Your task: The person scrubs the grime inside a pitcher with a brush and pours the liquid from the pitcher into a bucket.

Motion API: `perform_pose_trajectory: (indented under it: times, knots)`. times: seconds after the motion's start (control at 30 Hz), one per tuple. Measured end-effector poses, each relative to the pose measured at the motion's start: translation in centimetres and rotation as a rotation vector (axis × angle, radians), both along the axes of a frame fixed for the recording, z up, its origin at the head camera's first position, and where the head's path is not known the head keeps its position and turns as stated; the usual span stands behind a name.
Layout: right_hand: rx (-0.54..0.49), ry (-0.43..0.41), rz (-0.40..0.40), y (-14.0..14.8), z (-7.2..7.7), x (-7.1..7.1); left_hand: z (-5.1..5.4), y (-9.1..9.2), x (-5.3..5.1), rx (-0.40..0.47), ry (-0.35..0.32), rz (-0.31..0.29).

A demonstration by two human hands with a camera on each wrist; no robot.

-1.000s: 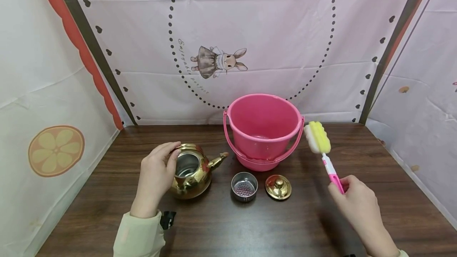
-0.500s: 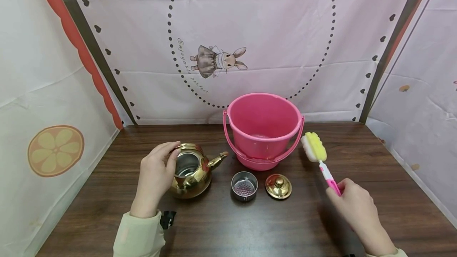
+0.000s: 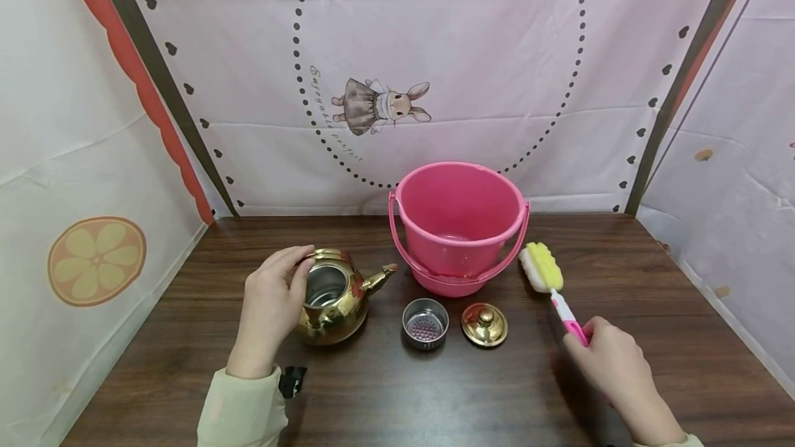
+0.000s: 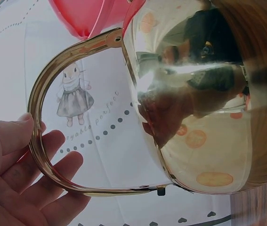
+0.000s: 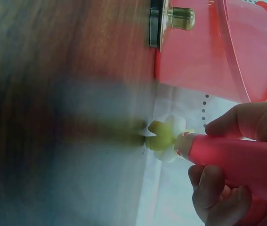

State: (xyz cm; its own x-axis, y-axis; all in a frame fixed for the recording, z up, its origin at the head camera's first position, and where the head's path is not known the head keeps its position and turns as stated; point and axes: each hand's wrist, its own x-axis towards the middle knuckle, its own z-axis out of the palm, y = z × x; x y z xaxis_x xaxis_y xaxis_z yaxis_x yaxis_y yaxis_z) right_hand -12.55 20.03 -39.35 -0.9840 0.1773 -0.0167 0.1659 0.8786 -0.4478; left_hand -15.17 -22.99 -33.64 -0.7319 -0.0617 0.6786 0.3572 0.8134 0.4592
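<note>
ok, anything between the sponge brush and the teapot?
Yes: the gold lid and perforated metal cup sit on the table between the brush and the teapot, both low. The pink bucket stands just behind them.

head looks down; wrists close; bucket (image 3: 459, 259) shared

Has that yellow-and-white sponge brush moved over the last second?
Yes. In the head view, the sponge brush has shifted down the picture and slightly left, judged against the pink bucket, which has stayed put.
</note>
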Motion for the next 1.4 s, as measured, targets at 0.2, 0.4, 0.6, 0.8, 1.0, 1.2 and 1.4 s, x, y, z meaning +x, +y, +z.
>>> perform_pose_trajectory:
  times: [0.2,0.4,0.6,0.8,1.0,1.2,1.4]
  knots:
    - [0.000,-0.001,0.017,-0.1,-0.2,-0.1,0.0,0.0,0.0,-0.001,-0.002,0.004]
    - [0.011,-0.036,0.034,-0.5,-0.5,0.1,0.0,0.0,0.0,-0.003,0.006,0.004]
    - [0.011,-0.073,0.047,-1.0,-0.5,0.2,0.0,0.0,0.0,-0.004,0.009,0.004]
    - [0.028,-0.108,0.047,-1.1,-0.7,0.2,0.0,0.0,0.0,-0.004,0.002,0.004]
    - [0.038,-0.122,0.063,-1.3,-0.7,0.0,0.0,0.0,0.1,0.001,-0.008,0.007]
    - [0.044,-0.146,0.074,-1.4,-0.7,0.0,0.0,-0.1,0.1,0.012,-0.024,0.002]
    - [0.053,-0.131,0.087,-1.4,-0.8,-0.1,0.0,-0.1,0.0,0.004,-0.013,0.001]
